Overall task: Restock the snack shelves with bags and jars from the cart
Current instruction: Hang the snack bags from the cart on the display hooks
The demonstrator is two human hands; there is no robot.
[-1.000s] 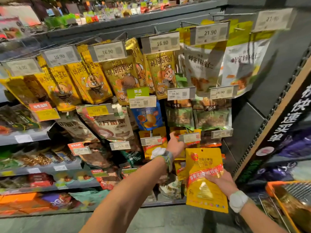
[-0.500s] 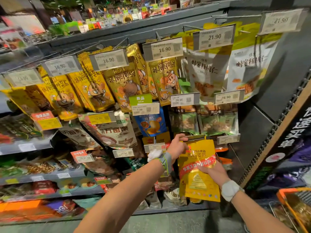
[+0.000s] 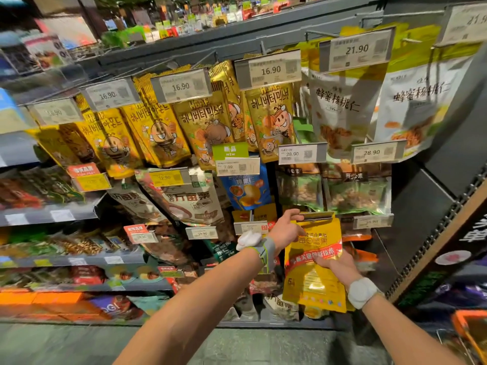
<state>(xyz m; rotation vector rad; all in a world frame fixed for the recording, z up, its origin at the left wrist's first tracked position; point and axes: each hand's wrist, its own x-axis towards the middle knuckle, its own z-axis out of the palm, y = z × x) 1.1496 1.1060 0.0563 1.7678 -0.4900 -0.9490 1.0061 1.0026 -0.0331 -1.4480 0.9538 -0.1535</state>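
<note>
Yellow snack bag point(image 3: 308, 283) had risen from low right to the hook row within the last second
Right hand point(image 3: 336, 267) gripped its middle; bag upright, top edge just under the tipped-up price tag point(image 3: 316, 216); left hand point(image 3: 286, 229) reached the tag's left end, pinch or mere touch not discernible

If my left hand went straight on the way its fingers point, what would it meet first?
The left hand points up and right, its fingertips at the flipped-up price tag above the yellow bag. Past that, probably the green nut bags hanging behind, though depth is unclear.
</note>
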